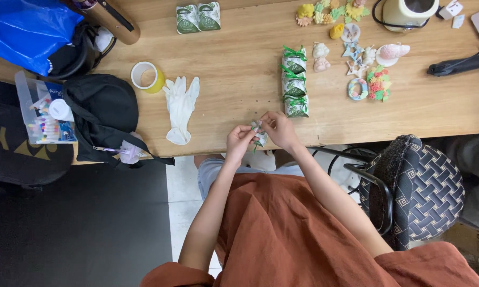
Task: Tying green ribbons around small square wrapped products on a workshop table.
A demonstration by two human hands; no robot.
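Overhead view of a seated person in a rust-coloured garment working at the near edge of a wooden table (234, 74).

At the far left of the frame, a blue plastic bag (27, 26) sits at the upper corner. Below it is a clear box of small supplies (40, 114), and beside that a black bag (104, 114) hangs partly over the table edge. Right of these stand a roll of tape (146, 77) and a flat white glove (180, 109).

At the centre, just off the table edge, both hands meet over the lap. The left hand (240, 141) and the right hand (279, 130) are each pinched shut on the same small wrapped packet (259, 134), white and green with a thin green ribbon. The fingers cover most of it, so whether the ribbon is knotted cannot be told.

Directly above the hands, a column of similar ribbon-tied packets (294, 81) lies on the table. Two more packets (198, 17) lie near the top edge. Further right are small painted plaster ornaments (364, 69), shells and stars among them, and a woven chair (425, 186) at the lower right.

As a judgement: the packet is held in mid-air past the table edge, so a slipped pinch would likely drop it to the floor. Pulling the thin ribbon hard could tear the wrapping. A stray elbow could nudge the stacked packets out of line.
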